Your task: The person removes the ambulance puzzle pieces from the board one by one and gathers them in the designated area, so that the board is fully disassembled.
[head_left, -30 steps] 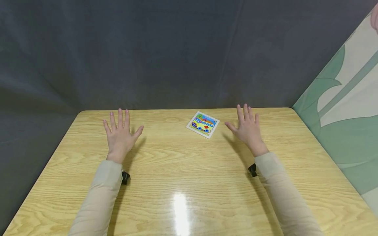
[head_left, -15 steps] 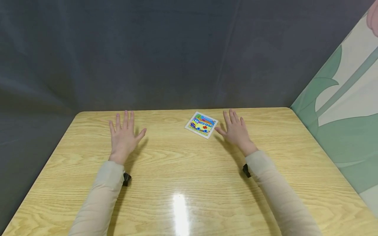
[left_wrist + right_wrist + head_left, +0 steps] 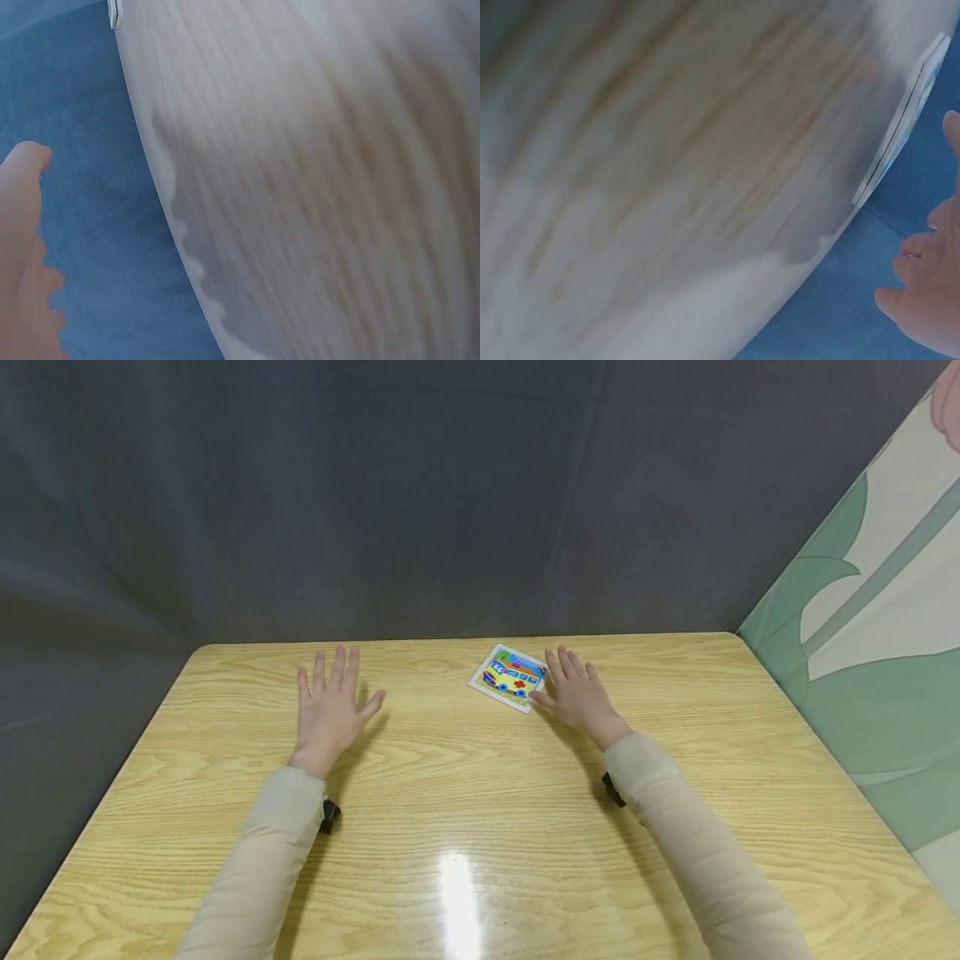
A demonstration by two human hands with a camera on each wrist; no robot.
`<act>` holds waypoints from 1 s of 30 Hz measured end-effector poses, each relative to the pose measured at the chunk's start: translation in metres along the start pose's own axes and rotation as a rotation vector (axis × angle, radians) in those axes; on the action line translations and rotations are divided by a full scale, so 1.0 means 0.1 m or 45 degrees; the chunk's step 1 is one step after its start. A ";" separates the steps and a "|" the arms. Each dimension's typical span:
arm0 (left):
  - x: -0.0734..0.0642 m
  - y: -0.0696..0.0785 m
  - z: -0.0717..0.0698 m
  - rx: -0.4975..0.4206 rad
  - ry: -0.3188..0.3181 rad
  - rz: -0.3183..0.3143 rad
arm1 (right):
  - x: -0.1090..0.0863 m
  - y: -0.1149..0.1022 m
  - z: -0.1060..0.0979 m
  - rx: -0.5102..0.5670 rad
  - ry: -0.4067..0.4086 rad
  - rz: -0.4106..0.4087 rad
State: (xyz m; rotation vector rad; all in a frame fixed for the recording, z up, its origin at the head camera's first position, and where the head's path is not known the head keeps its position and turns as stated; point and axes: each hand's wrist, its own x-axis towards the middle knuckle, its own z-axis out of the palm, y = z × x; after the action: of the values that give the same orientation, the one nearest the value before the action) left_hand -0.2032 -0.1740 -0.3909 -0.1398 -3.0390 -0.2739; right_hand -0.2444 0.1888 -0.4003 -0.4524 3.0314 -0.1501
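Note:
A square picture puzzle board [image 3: 504, 678] with a white border and a yellow ambulance picture lies at an angle toward the far side of the wooden table. My right hand [image 3: 581, 697] is spread at its right side, with thumb and fingertips overlapping the board's right edge in the head view. In the right wrist view the board [image 3: 904, 124] shows edge-on, with the hand [image 3: 934, 285] beside it. My left hand [image 3: 328, 714], fingers spread and holding nothing, hovers over the table to the left of the board. Its thumb side [image 3: 19, 225] shows in the left wrist view.
The wooden table [image 3: 420, 793] ends at a dark cloth [image 3: 390, 510] hanging behind it. On the right stands a floral-patterned panel [image 3: 885, 693]. Each wrist wears a small black camera [image 3: 330, 816].
My right hand has moved left, from beside the puzzle board to over its right edge. My left hand has shifted a little to the right. The board lies where it was.

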 end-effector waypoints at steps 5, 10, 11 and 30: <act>0.00 0.01 0.03 -0.012 -0.023 0.007 | 0.03 -0.04 0.03 0.020 -0.048 -0.020; 0.01 0.01 0.05 -0.024 -0.036 0.040 | 0.04 -0.06 0.03 0.010 -0.107 -0.037; 0.02 0.01 0.06 -0.023 -0.044 0.049 | 0.05 -0.06 0.03 0.007 -0.117 -0.038; 0.09 0.26 0.14 0.065 -0.156 0.195 | 0.06 -0.07 0.03 0.036 -0.316 -0.037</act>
State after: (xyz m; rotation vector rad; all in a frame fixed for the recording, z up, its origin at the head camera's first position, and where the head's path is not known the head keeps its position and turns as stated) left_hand -0.2108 -0.1454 -0.3991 -0.3980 -3.1302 -0.1822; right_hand -0.2475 0.1797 -0.4027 -0.4749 2.7776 -0.1277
